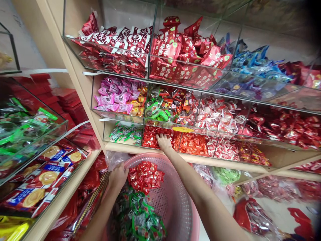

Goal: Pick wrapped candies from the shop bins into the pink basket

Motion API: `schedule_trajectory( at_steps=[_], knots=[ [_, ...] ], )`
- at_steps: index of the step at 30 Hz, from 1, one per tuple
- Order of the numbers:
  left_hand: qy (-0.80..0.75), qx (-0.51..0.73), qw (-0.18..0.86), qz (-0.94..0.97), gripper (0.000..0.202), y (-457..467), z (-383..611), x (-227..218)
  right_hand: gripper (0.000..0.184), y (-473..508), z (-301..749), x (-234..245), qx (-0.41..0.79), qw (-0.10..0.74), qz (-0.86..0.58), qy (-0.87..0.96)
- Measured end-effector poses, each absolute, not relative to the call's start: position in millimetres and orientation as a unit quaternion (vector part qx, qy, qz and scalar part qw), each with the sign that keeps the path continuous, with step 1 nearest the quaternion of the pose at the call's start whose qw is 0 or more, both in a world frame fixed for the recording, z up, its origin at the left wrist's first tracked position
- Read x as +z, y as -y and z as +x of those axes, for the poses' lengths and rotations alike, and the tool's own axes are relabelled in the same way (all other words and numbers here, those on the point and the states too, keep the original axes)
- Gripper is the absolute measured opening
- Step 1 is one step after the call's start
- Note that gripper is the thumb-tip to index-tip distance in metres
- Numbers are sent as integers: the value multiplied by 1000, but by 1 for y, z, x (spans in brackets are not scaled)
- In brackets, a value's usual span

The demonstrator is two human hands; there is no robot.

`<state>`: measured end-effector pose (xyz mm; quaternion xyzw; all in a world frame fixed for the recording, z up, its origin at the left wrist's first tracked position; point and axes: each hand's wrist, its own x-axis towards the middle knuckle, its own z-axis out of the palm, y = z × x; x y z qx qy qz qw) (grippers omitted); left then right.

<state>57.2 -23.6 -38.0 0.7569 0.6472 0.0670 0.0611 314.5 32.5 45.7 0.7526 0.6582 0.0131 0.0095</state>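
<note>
My left hand [117, 175] is closed around the left rim of a pink plastic basket [179, 187]. Inside the basket lie a pile of red-wrapped candies [145, 175] and, nearer me, a larger pile of green-and-clear wrapped candies [140, 214]. My right hand [164, 142] reaches over the basket into a clear bin of red-wrapped candies [150, 135] on the lowest shelf row. Its fingers are apart and rest on the candies, with the tips partly hidden among them.
Clear bins above hold white-and-red packets [135, 38], red packets [168, 47], blue packets [260, 63] and pink candies [115, 93]. Orange-red candies [193, 144] lie right of my hand. A side shelf [62, 187] stands at left; bagged goods [253, 217] lie low right.
</note>
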Motion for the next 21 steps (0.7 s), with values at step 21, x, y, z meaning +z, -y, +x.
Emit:
schedule_trajectory(
  at_steps=[21],
  knots=[
    [-648,73,56,756,34,25,58,-37,49,-10,326,58,-421,-609,567,-362]
  ],
)
